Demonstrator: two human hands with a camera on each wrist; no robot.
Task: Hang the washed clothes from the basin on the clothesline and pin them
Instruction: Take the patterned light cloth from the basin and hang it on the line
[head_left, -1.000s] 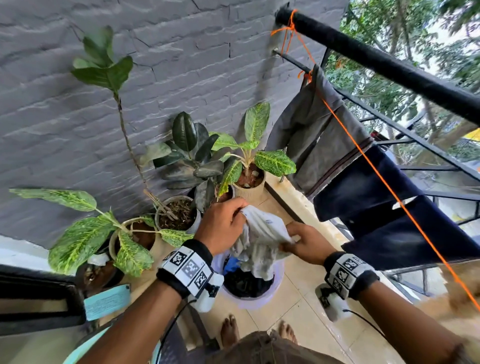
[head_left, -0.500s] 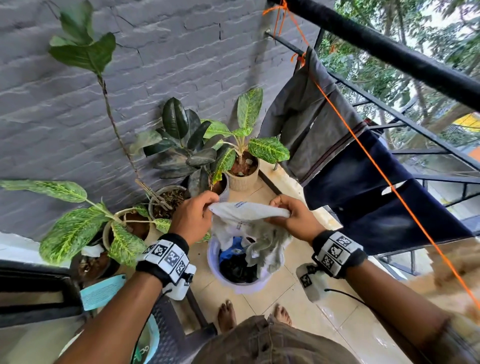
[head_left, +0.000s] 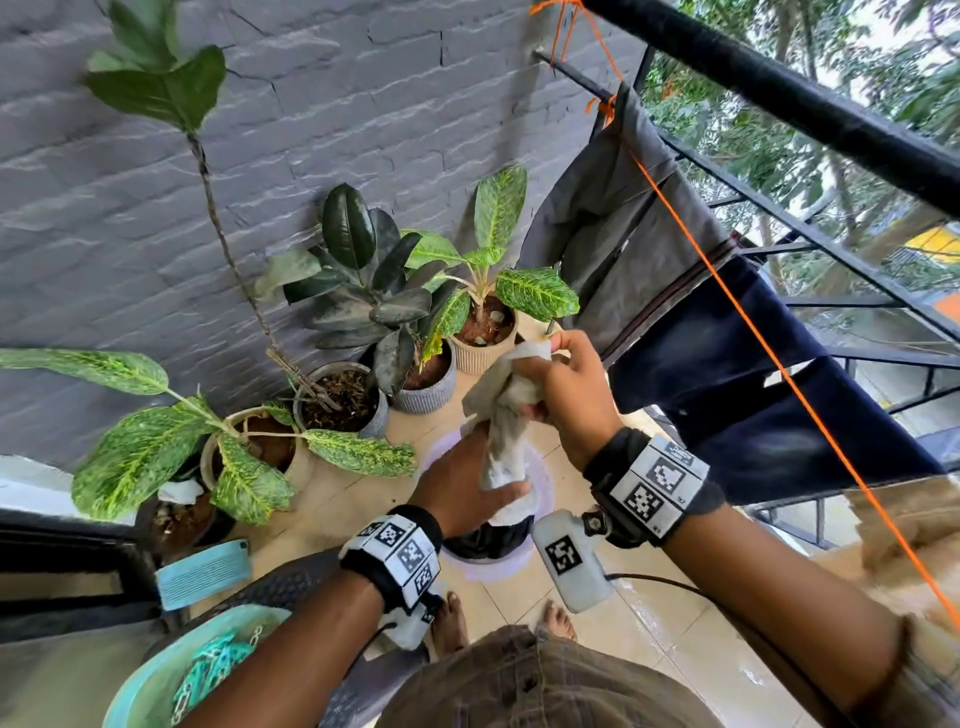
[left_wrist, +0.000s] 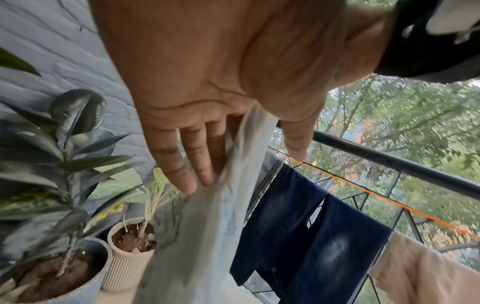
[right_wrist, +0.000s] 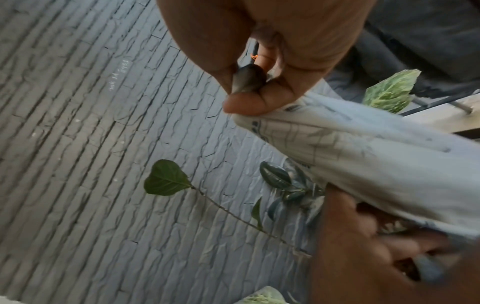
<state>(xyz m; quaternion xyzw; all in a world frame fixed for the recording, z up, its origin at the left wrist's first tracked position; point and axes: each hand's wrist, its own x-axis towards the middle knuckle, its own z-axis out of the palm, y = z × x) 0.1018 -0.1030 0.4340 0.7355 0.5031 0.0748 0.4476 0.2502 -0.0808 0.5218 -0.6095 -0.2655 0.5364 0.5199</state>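
Two hands work one pale grey-white printed cloth (head_left: 506, 415) at centre frame, above the lavender plastic basin (head_left: 540, 480) on the tiled floor. Right hand (head_left: 569, 395), upper, fingers curled tight, bunching the cloth's top. Left hand (head_left: 462, 486), lower; fingers (left_wrist: 182, 164) straight along the cloth, thumb on the other side, cloth passing between. Orange clothesline (head_left: 727, 280) runs upper centre to lower right, carrying a grey garment (head_left: 613, 218) and a navy garment (head_left: 737, 374). Potted plants (head_left: 363, 291) at left along the grey wall.
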